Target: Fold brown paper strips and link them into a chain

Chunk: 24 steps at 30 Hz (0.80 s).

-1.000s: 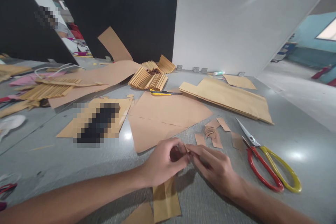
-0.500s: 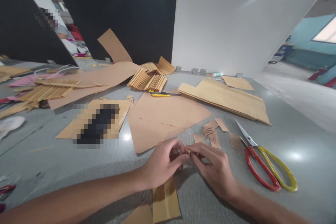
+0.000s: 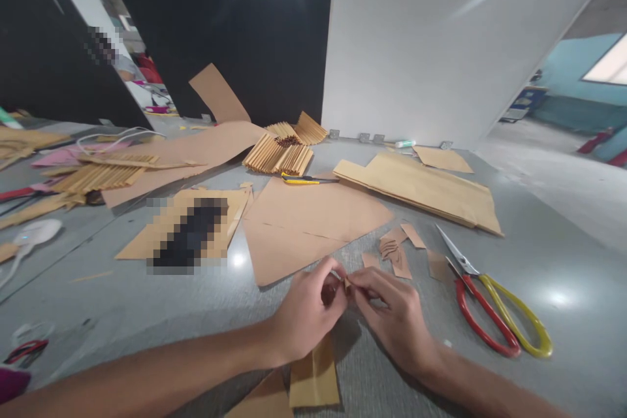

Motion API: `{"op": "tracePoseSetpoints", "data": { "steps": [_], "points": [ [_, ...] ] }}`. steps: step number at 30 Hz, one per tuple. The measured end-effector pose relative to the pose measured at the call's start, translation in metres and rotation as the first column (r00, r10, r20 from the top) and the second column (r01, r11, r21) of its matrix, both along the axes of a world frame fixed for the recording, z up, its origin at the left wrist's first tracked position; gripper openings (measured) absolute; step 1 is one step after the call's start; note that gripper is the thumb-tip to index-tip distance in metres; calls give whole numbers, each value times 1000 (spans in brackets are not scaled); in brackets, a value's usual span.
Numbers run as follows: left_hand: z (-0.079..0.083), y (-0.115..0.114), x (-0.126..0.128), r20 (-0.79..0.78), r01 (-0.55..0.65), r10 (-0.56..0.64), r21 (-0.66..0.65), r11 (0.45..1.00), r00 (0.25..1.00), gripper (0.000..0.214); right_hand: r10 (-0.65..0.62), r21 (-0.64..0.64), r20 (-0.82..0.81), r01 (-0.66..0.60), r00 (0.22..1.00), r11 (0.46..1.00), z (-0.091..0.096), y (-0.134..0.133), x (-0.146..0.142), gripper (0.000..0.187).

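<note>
My left hand (image 3: 306,313) and my right hand (image 3: 392,320) meet fingertip to fingertip just above the grey table (image 3: 147,313). Both pinch one small folded piece of brown paper (image 3: 347,285) between thumb and fingers. Most of that piece is hidden by my fingers. A strip of brown paper (image 3: 313,382) lies under my left wrist. Several small brown paper scraps (image 3: 396,251) lie just beyond my right hand.
Scissors with one red and one yellow handle (image 3: 490,313) lie to the right. A large brown sheet (image 3: 308,219), a yellow utility knife (image 3: 304,179), pleated paper fans (image 3: 281,147), a folded brown stack (image 3: 421,186) and a glue stick (image 3: 405,143) lie further back. Another person sits at the far left.
Both hands stay joined on the small paper piece, with the fingers shifting slightly. The view has tilted a little.
</note>
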<state>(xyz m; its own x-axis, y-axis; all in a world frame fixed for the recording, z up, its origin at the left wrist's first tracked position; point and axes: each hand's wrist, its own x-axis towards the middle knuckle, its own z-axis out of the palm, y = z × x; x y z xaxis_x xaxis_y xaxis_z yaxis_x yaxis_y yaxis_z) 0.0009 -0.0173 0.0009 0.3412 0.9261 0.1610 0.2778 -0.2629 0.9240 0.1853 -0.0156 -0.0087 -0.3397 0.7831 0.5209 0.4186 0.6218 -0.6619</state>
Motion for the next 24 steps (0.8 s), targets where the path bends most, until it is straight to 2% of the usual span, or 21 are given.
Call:
{"op": "tracePoseSetpoints", "data": {
  "steps": [8,15,24],
  "points": [
    [-8,5,-1,-51,-32,42,168,985,998,8,-97,58,-37,99,995,993,-1,-7,-7,22],
    [-10,5,-1,-27,-29,36,217,976,999,16,-44,64,-120,52,992,997,3,-6,-8,20],
    [-5,8,-5,-45,64,-56,195,979,997,13,-112,-42,-180,106,977,993,1,2,-6,16]
  ]
}}
